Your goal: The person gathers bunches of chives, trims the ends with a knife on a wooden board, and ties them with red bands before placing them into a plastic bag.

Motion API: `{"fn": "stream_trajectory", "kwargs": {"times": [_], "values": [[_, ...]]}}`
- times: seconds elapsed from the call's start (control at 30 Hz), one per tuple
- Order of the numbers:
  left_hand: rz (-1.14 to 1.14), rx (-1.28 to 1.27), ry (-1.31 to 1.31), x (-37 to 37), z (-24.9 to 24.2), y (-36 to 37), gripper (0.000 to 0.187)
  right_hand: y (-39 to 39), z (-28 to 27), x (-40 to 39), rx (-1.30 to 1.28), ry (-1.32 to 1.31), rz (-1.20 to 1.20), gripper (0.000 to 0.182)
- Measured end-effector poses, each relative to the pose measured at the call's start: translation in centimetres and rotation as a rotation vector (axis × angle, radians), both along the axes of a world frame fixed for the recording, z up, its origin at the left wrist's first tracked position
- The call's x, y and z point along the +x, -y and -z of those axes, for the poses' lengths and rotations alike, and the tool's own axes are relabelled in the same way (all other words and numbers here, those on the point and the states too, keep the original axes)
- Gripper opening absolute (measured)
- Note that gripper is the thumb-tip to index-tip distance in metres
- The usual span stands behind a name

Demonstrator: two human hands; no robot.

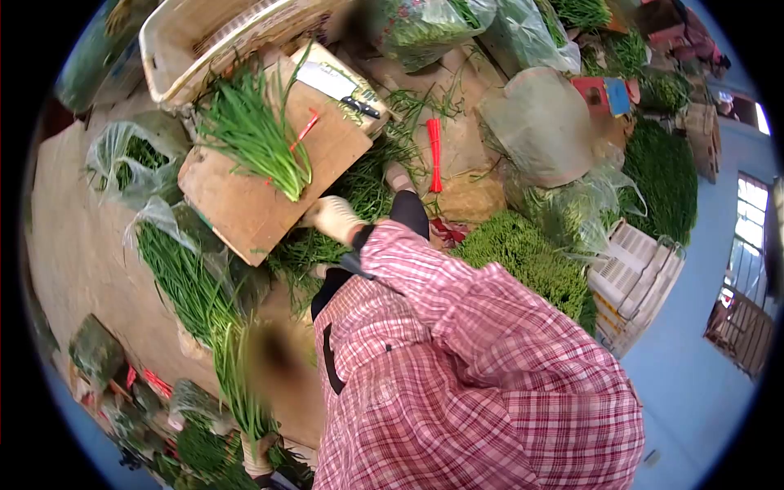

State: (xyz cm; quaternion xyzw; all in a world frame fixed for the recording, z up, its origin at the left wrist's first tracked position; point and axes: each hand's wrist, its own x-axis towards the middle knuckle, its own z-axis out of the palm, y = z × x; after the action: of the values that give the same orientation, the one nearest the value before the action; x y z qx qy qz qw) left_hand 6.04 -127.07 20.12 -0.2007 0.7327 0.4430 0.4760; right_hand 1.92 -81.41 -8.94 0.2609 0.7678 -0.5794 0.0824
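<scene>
One sheaf of greens (233, 363) runs along the left side of the body, low in the view, its far end overlapping a loose pile (167, 265) beside the board (220, 184). The left hand (258, 457), gloved and close to the lower rim of the view, appears closed round the near end, though its fingers are partly lost among the leaves. The sheaf should be light for its length, limp at the leaves and a little firmer along the pale stems; those look smooth and probably slip on one another, so a broad, gentle grip round the stems would suit it, while a hard pinch could bruise them. On the board lies a smaller bunch (261, 135), caught by a red tie (305, 131), stem ends toward the body and leaves fanned away. It too looks light and soft, best lifted at the gathered stems near the tie, since the leaf tips would fold. The right hand (335, 218), also gloved, is at the board's near edge, fingers toward it; whether it grips the edge, I cannot tell. Past the board, a knife (358, 107) rests on a box (376, 122) near a white crate (159, 82), and spare ties (434, 155) lie on the floor to the right.
</scene>
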Motion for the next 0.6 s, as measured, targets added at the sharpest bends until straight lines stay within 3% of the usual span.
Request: {"fn": "stream_trajectory", "kwargs": {"times": [0.03, 0.07, 0.1, 0.13, 0.17, 0.2, 0.23, 0.3, 0.37, 0.43, 0.5, 0.6], "values": [[-0.007, -0.007, 0.045, -1.0, 0.3, 0.1, 0.036, -2.1, 2.7, 1.9, 0.036, 0.044, 0.117, 0.025], [-0.024, -0.067, 0.039, -2.4, -0.7, -4.7, 0.031, -4.8, 3.6, 4.2, -0.096, 0.05, 0.297, 0.024], [-0.013, -0.066, 0.04, -3.1, 0.5, -5.0, 0.031, -8.2, 3.4, 6.2, -0.018, 0.076, 0.389, 0.022], [0.016, -0.084, 0.089, -3.9, 2.3, -4.9, 0.029, -11.7, 5.8, 8.3, -0.25, 0.274, 0.594, 0.022], [0.041, -0.104, 0.141, -4.4, 4.0, -5.9, 0.03, -15.0, 9.0, 11.8, -0.353, 0.213, 0.776, 0.024], [0.063, -0.154, 0.182, -4.8, 3.9, -9.8, 0.032, -19.2, 11.8, 16.0, 0.252, 0.232, 0.217, 0.03], [0.066, -0.158, 0.18, -5.3, 4.6, -12.7, 0.032, -22.6, 16.9, 18.8, -0.361, 0.263, 0.962, 0.04], [0.132, -0.167, 0.267, -6.3, 6.4, -18.4, 0.04, -30.0, 20.7, 25.8, 0.671, 0.615, -0.185, 0.05], [0.199, -0.184, 0.356, -7.0, 8.4, -23.7, 0.048, -33.5, 23.1, 29.6, -0.159, 0.187, 0.883, 0.03], [0.272, -0.208, 0.444, -7.7, 10.4, -28.1, 0.057, -37.1, 27.2, 34.2, 0.506, 0.319, 0.465, 0.032], [0.274, -0.229, 0.432, -7.5, 12.0, -30.3, 0.063, -39.2, 34.7, 39.1, 0.359, 0.373, 0.843, 0.034], [0.28, -0.215, 0.331, -7.5, 14.1, -35.2, 0.071, -41.0, 36.6, 38.5, 0.463, 0.2, 1.028, 0.043]]}}
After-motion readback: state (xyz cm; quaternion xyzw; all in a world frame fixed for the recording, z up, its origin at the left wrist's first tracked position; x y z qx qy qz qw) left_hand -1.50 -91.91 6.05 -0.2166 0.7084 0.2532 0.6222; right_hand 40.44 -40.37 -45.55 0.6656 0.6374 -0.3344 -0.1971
